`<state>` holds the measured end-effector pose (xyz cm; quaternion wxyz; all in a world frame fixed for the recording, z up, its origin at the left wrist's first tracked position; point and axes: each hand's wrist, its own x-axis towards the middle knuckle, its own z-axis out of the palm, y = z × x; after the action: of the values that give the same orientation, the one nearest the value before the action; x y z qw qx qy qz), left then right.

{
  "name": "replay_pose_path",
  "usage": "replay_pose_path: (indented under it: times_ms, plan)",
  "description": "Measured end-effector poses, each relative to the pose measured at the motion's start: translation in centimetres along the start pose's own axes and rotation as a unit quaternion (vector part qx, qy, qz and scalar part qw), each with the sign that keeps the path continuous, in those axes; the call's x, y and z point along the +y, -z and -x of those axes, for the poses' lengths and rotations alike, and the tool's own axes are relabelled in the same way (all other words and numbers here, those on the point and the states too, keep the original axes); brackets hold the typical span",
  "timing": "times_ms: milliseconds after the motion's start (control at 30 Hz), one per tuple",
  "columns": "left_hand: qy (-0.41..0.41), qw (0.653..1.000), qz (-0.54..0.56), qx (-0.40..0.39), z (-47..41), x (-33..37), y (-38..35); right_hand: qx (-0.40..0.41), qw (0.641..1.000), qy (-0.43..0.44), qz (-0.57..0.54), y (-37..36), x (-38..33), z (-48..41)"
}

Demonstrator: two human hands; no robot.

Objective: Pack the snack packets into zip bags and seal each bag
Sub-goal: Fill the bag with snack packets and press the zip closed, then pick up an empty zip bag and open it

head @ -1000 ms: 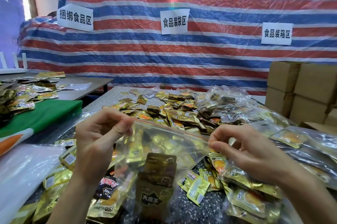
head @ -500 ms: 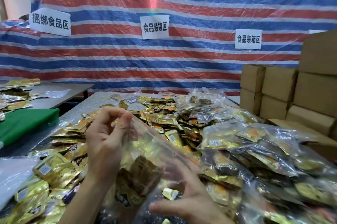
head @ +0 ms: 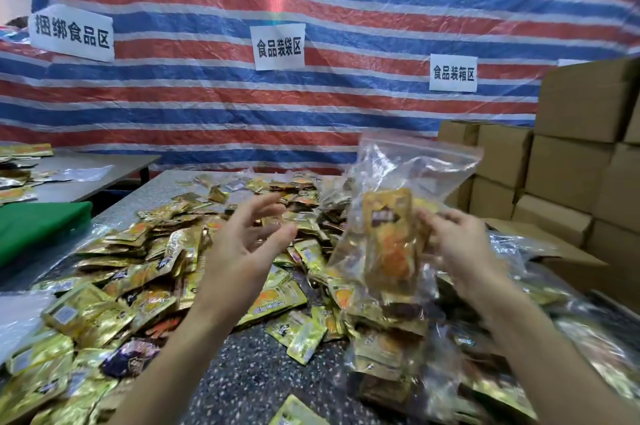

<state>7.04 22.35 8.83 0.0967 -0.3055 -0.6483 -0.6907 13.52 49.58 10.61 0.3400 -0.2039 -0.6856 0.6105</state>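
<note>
My right hand (head: 464,244) grips a clear zip bag (head: 391,216) by its right side and holds it upright in the air; gold and orange snack packets show through its lower half, and its red-lined top edge points up and right. My left hand (head: 246,244) hovers to the left of the bag with fingers spread and relaxed, holding nothing. Below both hands a heap of loose gold snack packets (head: 138,272) covers the speckled table (head: 249,369). Filled zip bags (head: 398,355) lie piled under my right forearm.
Stacked cardboard boxes (head: 568,175) stand at the right. A green cloth (head: 38,227) and a second table with more packets (head: 20,175) lie at the left. A striped tarp wall with paper signs (head: 278,47) closes the back. A clear plastic sheet (head: 17,317) sits at the near left.
My left hand has let go of the bag and opened. My right hand has taken the bag and lifted it up to the right. The view swung right.
</note>
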Motion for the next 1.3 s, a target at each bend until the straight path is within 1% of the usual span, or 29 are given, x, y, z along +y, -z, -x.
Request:
replay_pose_path:
  times_ms: [100, 167, 267, 367, 433, 500, 533, 600, 667, 767, 833, 900, 967, 1000, 1033, 1067, 1100, 1133, 1167, 1200, 1233, 1267, 1300]
  plan:
    - [0.019, 0.999, -0.009, -0.033, 1.0, -0.6, 0.0, 0.107, 0.988, 0.0, 0.114, 2.3, -1.1, -4.4]
    - [0.025, 0.999, -0.017, -0.04, 1.4, -1.0, 0.0, 0.146, 0.969, -0.011, 0.2, 3.3, -1.8, -6.2]
    - [0.035, 0.998, -0.029, -0.046, 1.8, -1.4, 0.3, 0.13, 0.933, -0.054, 0.33, 3.0, -1.2, -7.6]
    - [0.046, 0.997, -0.041, -0.044, 2.1, -1.7, 1.0, 0.121, 0.887, -0.086, 0.438, 1.3, -0.1, -7.0]
    - [0.045, 0.997, -0.05, -0.045, 2.4, -1.7, 1.6, 0.133, 0.856, -0.067, 0.495, 0.0, 0.0, -5.9]
    - [0.051, 0.996, -0.059, -0.034, 2.7, -1.8, 2.5, 0.153, 0.835, -0.005, 0.529, -1.6, 0.0, -4.3]
    - [0.058, 0.996, -0.061, -0.027, 2.9, -1.9, 3.0, 0.153, 0.836, 0.042, 0.525, -2.7, 0.0, -3.3]
    - [0.066, 0.996, -0.063, -0.015, 3.2, -1.9, 3.9, 0.111, 0.857, 0.138, 0.484, -5.3, 0.2, -0.7]
    - [0.063, 0.996, -0.07, -0.005, 3.5, -1.9, 4.8, 0.037, 0.875, 0.219, 0.431, -7.9, 0.4, 2.1]
    - [0.058, 0.993, -0.099, 0.009, 4.2, -1.9, 6.5, -0.075, 0.884, 0.308, 0.343, -10.9, 1.3, 5.3]
    - [0.061, 0.99, -0.126, 0.022, 4.7, -2.2, 7.9, -0.124, 0.885, 0.342, 0.29, -12.2, 2.2, 6.8]
    - [0.078, 0.985, -0.148, 0.043, 5.4, -2.7, 9.5, -0.158, 0.89, 0.347, 0.249, -13.1, 3.7, 8.0]
    - [0.093, 0.974, -0.192, 0.082, 6.2, -3.5, 11.7, -0.185, 0.895, 0.342, 0.219, -13.7, 5.9, 9.2]
    - [0.095, 0.96, -0.241, 0.108, 6.5, -4.1, 13.1, -0.19, 0.896, 0.344, 0.207, -13.9, 7.0, 9.8]
    - [0.093, 0.938, -0.304, 0.139, 6.7, -4.6, 14.7, -0.194, 0.896, 0.348, 0.198, -14.0, 8.0, 10.2]
    - [0.092, 0.906, -0.377, 0.169, 6.8, -5.1, 16.4, -0.196, 0.897, 0.351, 0.185, -14.0, 8.8, 10.6]
    - [0.101, 0.863, -0.457, 0.19, 7.0, -5.6, 18.2, -0.198, 0.9, 0.349, 0.17, -13.9, 9.4, 10.8]
    - [0.131, 0.81, -0.539, 0.191, 7.0, -6.1, 20.0, -0.201, 0.904, 0.343, 0.156, -13.8, 9.7, 10.8]
    - [0.185, 0.751, -0.61, 0.17, 7.1, -6.6, 21.7, -0.202, 0.907, 0.338, 0.147, -13.8, 10.0, 10.8]
    - [0.254, 0.7, -0.653, 0.14, 7.3, -7.0, 23.0, -0.202, 0.91, 0.334, 0.142, -13.7, 10.2, 10.7]
    - [0.317, 0.664, -0.667, 0.118, 7.6, -7.3, 23.9, -0.201, 0.912, 0.331, 0.138, -13.6, 10.3, 10.7]
    - [0.355, 0.646, -0.668, 0.107, 7.9, -7.6, 24.4, -0.201, 0.913, 0.329, 0.131, -13.5, 10.5, 10.7]
    - [0.367, 0.641, -0.665, 0.108, 8.3, -7.7, 24.8, -0.201, 0.915, 0.327, 0.124, -13.5, 10.6, 10.7]
